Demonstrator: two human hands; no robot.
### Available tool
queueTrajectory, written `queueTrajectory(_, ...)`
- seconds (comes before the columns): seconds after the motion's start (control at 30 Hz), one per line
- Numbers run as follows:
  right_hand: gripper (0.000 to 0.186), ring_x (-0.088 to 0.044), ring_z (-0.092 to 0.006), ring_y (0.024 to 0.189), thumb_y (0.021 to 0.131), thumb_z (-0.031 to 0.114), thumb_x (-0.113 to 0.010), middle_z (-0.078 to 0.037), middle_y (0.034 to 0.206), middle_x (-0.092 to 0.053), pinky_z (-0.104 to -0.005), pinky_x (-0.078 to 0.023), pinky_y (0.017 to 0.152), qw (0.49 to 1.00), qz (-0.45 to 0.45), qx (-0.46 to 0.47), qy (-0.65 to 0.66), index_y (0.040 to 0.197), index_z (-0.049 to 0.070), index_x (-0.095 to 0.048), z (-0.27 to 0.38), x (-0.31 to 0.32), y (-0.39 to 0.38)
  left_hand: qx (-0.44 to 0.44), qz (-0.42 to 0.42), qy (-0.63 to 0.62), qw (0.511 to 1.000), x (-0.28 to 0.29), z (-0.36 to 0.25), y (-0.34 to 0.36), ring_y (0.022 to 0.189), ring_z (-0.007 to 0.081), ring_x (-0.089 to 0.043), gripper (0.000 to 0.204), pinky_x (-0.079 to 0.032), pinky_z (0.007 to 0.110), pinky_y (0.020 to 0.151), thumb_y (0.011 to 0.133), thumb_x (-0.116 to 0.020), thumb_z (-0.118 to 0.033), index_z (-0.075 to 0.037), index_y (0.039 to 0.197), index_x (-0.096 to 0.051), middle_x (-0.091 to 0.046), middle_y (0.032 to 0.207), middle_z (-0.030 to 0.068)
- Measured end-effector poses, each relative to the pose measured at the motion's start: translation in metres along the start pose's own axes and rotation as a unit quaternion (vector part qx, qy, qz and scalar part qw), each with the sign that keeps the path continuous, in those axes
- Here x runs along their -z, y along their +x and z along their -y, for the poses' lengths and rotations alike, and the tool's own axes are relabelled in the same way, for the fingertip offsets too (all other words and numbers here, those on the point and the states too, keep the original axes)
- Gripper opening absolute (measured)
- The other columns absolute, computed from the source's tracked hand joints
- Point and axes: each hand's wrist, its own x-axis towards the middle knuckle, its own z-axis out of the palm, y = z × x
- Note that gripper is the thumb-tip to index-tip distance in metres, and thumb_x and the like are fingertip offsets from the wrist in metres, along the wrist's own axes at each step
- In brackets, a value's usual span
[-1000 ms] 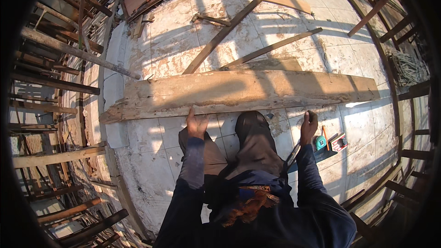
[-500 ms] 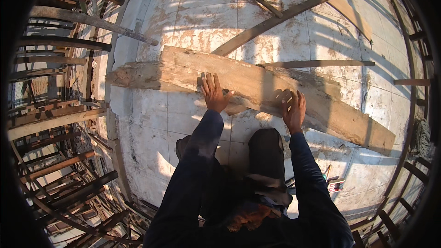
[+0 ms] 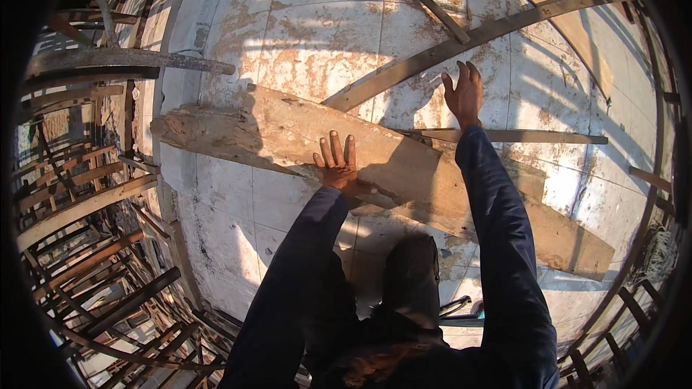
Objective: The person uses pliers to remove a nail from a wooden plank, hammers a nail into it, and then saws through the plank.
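My left hand (image 3: 336, 164) rests on a wide, worn wooden plank (image 3: 404, 169), fingers spread, on its near half. The plank slants across the floor, and another weathered board (image 3: 198, 133) sticks out beneath its left end. Beyond the plank, my right hand (image 3: 465, 97) is stretched forward, thumb apart from the fingers and nothing in it. A hammer (image 3: 432, 9) lies past that hand, its handle end close to a long narrow wooden strip (image 3: 483, 34). A second thin strip (image 3: 533, 136) runs behind the plank, partly hidden by my right forearm.
Stacked timber pieces and poles (image 3: 86, 209) crowd the left beyond the floor's raised edge (image 3: 169, 202). A broad board (image 3: 562, 29) lies at the far right. Pale, stained tiles (image 3: 310, 36) make up the floor. A bundle of whitish cord (image 3: 656, 256) sits at the right edge.
My right hand has left the plank and moved forward toward the hammer. My left hand stays on the plank, its fingers now more spread. The whole view has shifted slightly.
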Motion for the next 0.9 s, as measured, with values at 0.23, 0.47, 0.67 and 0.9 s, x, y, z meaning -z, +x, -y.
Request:
queueTrajectory(0.23,0.06,-0.047,-0.0375,0.124,0.088,0.037,-0.06,-0.018,0.127,-0.054,-0.0572,-0.035,0.101,0.975,0.109,-0.013,-0.193,0.139,0.013,-0.039,-0.03,-0.042,0.114,0.034,0.298,-0.06,0.952,0.087,-0.018,0.021,0.137,0.0578,0.017,0.144,-0.006,0.073,0.104,0.056,-0.072,-0.076,-0.007,0.152,0.01,0.022,0.15,0.0337)
queueTrajectory(0.47,0.036,-0.061,-0.0388,0.104,0.086,0.025,-0.059,-0.017,0.105,-0.062,-0.052,-0.046,0.092,0.942,0.206,0.057,-0.26,0.116,0.011,-0.047,0.008,-0.06,0.147,0.033,0.298,-0.066,0.952,0.091,-0.019,0.024,0.137,0.0581,0.013,0.141,-0.007,0.074,0.104,0.057,-0.071,-0.076,-0.007,0.152,0.008,0.019,0.151,0.0342)
queueTrajectory(0.67,0.033,-0.069,-0.0324,0.081,0.081,0.028,-0.069,-0.018,0.083,-0.065,-0.0424,-0.056,0.065,0.97,0.206,-0.122,-0.049,0.095,0.001,-0.056,0.067,-0.081,0.158,0.018,0.267,-0.065,0.961,0.091,-0.021,0.023,0.139,0.0574,0.008,0.141,-0.011,0.073,0.104,0.056,-0.073,-0.075,-0.008,0.152,0.006,0.014,0.152,0.0339)
queueTrajectory(0.9,0.028,-0.042,-0.007,0.044,0.087,0.029,-0.069,0.003,0.06,-0.044,-0.0234,-0.032,0.036,0.739,0.287,-0.391,0.468,0.086,0.008,-0.051,0.151,0.014,0.029,0.042,0.197,-0.105,0.974,0.078,-0.01,0.002,0.142,0.0515,0.006,0.141,-0.009,0.07,0.106,0.051,-0.075,-0.074,-0.014,0.154,0.0,0.01,0.156,0.0253)
